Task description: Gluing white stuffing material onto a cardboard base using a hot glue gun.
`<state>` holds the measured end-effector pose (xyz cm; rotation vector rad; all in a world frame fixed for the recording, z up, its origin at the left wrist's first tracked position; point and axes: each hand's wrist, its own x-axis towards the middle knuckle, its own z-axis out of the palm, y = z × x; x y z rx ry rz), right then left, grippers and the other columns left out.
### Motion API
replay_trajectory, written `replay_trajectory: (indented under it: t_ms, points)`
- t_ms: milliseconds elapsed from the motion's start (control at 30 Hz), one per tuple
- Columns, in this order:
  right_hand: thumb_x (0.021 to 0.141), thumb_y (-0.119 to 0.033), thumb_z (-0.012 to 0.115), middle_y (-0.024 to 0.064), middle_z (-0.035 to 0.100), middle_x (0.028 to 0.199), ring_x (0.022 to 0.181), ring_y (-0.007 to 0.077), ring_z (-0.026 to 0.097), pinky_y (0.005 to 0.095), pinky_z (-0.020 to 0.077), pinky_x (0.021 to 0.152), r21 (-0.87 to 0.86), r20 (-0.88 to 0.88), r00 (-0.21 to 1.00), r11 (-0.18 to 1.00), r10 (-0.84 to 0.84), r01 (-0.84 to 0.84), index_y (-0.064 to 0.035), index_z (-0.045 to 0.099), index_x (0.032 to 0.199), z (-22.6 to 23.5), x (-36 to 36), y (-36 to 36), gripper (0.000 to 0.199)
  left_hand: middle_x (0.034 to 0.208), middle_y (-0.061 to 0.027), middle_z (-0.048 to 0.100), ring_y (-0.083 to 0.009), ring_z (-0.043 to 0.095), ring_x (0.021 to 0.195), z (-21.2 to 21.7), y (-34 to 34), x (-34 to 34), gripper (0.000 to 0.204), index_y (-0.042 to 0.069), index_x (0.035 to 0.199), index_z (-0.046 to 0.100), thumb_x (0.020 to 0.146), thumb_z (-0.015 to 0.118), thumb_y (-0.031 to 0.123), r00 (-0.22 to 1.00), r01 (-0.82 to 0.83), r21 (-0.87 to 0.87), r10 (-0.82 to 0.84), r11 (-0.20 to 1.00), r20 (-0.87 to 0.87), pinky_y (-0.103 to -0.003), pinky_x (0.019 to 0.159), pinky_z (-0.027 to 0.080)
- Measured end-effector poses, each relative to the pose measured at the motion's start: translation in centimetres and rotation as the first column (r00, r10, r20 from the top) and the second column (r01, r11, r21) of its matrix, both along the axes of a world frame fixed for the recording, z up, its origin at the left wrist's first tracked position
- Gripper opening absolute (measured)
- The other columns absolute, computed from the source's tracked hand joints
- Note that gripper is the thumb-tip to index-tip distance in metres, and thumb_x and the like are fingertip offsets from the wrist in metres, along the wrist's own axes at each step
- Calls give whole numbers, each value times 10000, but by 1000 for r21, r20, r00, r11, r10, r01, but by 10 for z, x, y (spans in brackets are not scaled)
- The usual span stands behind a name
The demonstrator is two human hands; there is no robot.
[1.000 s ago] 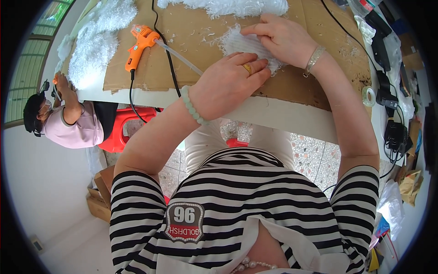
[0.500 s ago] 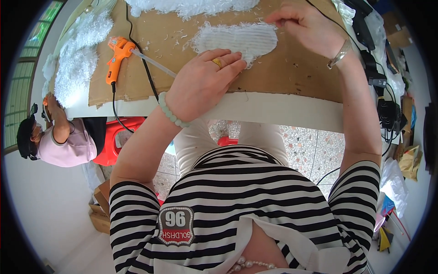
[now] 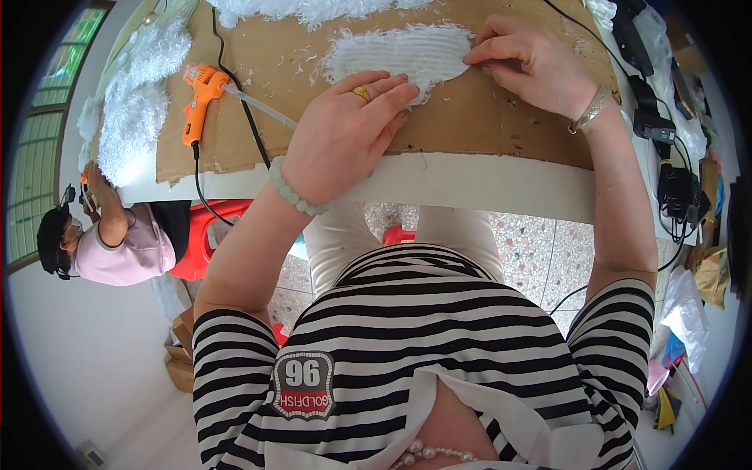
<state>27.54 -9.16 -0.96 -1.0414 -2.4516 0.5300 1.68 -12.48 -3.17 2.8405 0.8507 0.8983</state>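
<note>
A piece of white shaggy fabric (image 3: pixel 403 56), ribbed backing facing up and fringe along its edges, lies on a brown cardboard sheet (image 3: pixel 501 129). My right hand (image 3: pixel 536 66) pinches its right edge between thumb and fingertips. My left hand (image 3: pixel 345 129) rests palm down over the fabric's near left edge, fingers extended and slightly bent; its palm side is hidden. Left of that hand lies an orange glue gun (image 3: pixel 202 102) with a translucent glue stick (image 3: pixel 262 107) pointing toward my left hand.
White shaggy material is heaped at the left (image 3: pixel 137 117) and far side (image 3: pixel 305 6). Black cables and adapters (image 3: pixel 677 188) crowd the table's right edge. A black cord (image 3: pixel 235 82) crosses the cardboard. A person in pink (image 3: pixel 129 247) works at the far left, near a red stool (image 3: pixel 207 239).
My right hand has come down onto the fabric's right edge and closed on it. My left hand has shifted slightly left, and its fingers have drawn back a little.
</note>
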Motion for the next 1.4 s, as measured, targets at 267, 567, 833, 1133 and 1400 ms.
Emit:
replay_trajectory:
  t_ms: [267, 567, 833, 1133, 1400]
  points:
    - [724, 20, 567, 63, 561, 937, 849, 224, 564, 291, 457, 720, 102, 69, 997, 994, 35, -42, -51, 637, 939, 0, 2, 1, 237, 919, -121, 646, -293, 609, 871, 7, -1, 5, 238, 27, 979, 566, 748, 617, 49, 1000, -22, -32, 21, 999, -14, -360, 818, 492]
    - [732, 32, 537, 72, 564, 945, 841, 255, 547, 322, 458, 739, 331, -138, 990, 943, 13, 33, -47, 620, 955, 0, -26, -6, 251, 887, -109, 648, -293, 614, 841, 1, 5, 2, 212, 41, 964, 576, 754, 601, 47, 999, -33, 25, 34, 999, -31, -357, 730, 502]
    - [721, 48, 535, 71, 549, 1026, 945, 258, 511, 337, 428, 831, 299, 66, 994, 949, 86, -102, -63, 625, 989, -9, -27, -5, 304, 816, -90, 614, -273, 588, 793, 11, 1, -1, 158, 50, 875, 616, 723, 636, 88, 991, -128, 48, 126, 991, 40, -343, 701, 484]
    - [723, 57, 528, 81, 547, 1036, 965, 267, 512, 337, 429, 838, 291, 35, 994, 951, 100, -106, -60, 626, 995, -18, -25, 1, 312, 793, -60, 604, -236, 581, 778, 15, -2, 6, 145, 53, 824, 626, 706, 673, 124, 1000, 2, 24, -2, 1000, 1, -345, 669, 470]
    - [728, 67, 519, 80, 547, 1034, 951, 265, 517, 324, 427, 834, 281, 65, 993, 953, 96, -111, -59, 623, 997, -16, -24, 1, 315, 745, -71, 629, -258, 594, 696, 11, -20, -50, 78, 34, 786, 619, 718, 649, 59, 939, -305, -96, 316, 948, 136, -350, 692, 485]
